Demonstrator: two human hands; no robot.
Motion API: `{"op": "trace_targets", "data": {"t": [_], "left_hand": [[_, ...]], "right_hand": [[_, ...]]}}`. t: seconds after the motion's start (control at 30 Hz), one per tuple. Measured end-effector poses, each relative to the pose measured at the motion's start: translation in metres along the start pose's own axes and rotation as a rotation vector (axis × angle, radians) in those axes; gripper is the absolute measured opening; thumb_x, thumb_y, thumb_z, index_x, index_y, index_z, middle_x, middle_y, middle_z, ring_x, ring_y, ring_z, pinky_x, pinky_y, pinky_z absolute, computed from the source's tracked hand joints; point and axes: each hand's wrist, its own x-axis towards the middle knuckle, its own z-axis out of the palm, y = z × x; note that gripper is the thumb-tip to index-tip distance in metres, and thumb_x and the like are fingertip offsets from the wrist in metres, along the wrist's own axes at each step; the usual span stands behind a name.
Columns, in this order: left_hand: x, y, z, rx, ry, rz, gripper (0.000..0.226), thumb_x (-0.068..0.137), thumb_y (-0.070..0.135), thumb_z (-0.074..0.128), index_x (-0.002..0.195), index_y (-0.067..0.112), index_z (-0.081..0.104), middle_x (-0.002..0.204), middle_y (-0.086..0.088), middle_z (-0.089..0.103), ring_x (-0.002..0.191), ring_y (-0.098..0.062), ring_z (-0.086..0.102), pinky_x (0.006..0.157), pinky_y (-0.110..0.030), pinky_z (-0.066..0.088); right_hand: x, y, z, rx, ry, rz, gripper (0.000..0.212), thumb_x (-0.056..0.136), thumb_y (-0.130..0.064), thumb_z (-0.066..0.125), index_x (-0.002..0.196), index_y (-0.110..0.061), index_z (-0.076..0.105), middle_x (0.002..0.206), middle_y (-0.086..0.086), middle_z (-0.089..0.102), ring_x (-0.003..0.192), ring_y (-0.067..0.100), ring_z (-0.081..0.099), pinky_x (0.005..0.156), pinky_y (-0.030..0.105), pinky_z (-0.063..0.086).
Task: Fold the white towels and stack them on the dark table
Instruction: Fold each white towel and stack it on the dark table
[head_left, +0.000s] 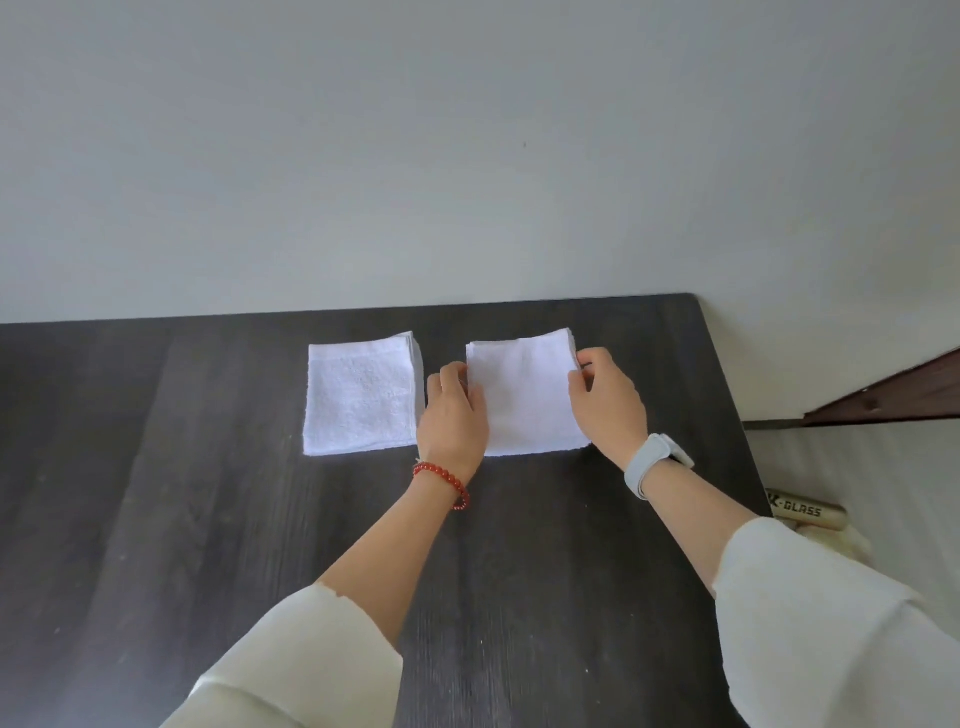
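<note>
Two folded white towels lie side by side near the far edge of the dark table (208, 519). The left towel (361, 397) lies flat, touched by nothing. The right towel (524, 395) sits between my hands. My left hand (454, 415), with a red bead bracelet on the wrist, holds its left edge with curled fingers. My right hand (605, 400), with a white watch on the wrist, pinches its upper right edge.
A pale wall rises right behind the table's far edge. The table's right edge runs close past my right arm. Beyond it on the floor lie a wooden cylinder (805, 512) marked "GLASS" and a brown board (893, 395).
</note>
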Motion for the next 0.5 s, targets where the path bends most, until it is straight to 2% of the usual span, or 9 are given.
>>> {"op": "trace_targets", "data": {"t": [0.1,0.17,0.2,0.27,0.4,0.5], "left_hand": [[-0.003,-0.004,0.005,0.168,0.162,0.26,0.039,0.088,0.012,0.055,0.126,0.004,0.048,0.127,-0.015,0.051,0.107,-0.031,0.054,0.083,-0.041,0.051],[-0.001,-0.007,0.01,0.325,0.171,0.396,0.042,0.087,0.014,0.052,0.128,0.005,0.048,0.132,-0.017,0.051,0.116,-0.034,0.053,0.085,-0.044,0.049],[0.001,-0.009,0.013,0.396,0.128,0.412,0.044,0.089,0.02,0.045,0.13,0.005,0.046,0.136,-0.015,0.048,0.123,-0.032,0.049,0.089,-0.045,0.047],[0.002,-0.008,0.016,0.476,0.003,0.374,0.052,0.092,0.031,0.031,0.137,0.006,0.039,0.145,-0.012,0.039,0.134,-0.028,0.038,0.099,-0.049,0.039],[0.002,-0.014,0.023,0.57,-0.186,0.302,0.066,0.093,0.047,0.005,0.148,0.011,0.006,0.157,-0.006,0.004,0.144,-0.022,0.004,0.113,-0.049,0.012],[0.004,-0.011,0.02,0.567,-0.247,0.29,0.064,0.096,0.047,0.014,0.147,0.014,-0.004,0.157,-0.003,-0.01,0.144,-0.022,-0.009,0.115,-0.048,0.004]], "right_hand": [[-0.008,-0.001,0.004,-0.246,0.294,-0.258,0.036,0.087,-0.016,0.059,0.121,-0.011,0.05,0.122,0.011,0.054,0.104,0.027,0.057,0.079,0.034,0.049],[-0.007,0.001,0.008,-0.452,0.363,-0.479,0.044,0.081,-0.015,0.062,0.124,-0.01,0.051,0.127,0.013,0.054,0.114,0.032,0.054,0.088,0.043,0.047],[-0.005,0.002,0.011,-0.549,0.325,-0.53,0.047,0.083,-0.02,0.059,0.128,-0.01,0.049,0.132,0.013,0.051,0.121,0.032,0.05,0.094,0.047,0.043],[-0.001,0.004,0.014,-0.714,0.201,-0.512,0.053,0.089,-0.032,0.048,0.137,-0.01,0.042,0.145,0.013,0.04,0.134,0.029,0.038,0.105,0.054,0.031],[0.004,0.014,0.016,-0.793,-0.016,-0.394,0.062,0.097,-0.041,0.025,0.148,-0.011,0.009,0.157,0.008,0.005,0.144,0.024,0.006,0.113,0.053,0.007],[0.005,0.013,0.015,-0.77,-0.089,-0.351,0.062,0.098,-0.043,0.018,0.148,-0.014,-0.003,0.157,0.006,-0.008,0.145,0.025,-0.004,0.115,0.049,0.004]]}}
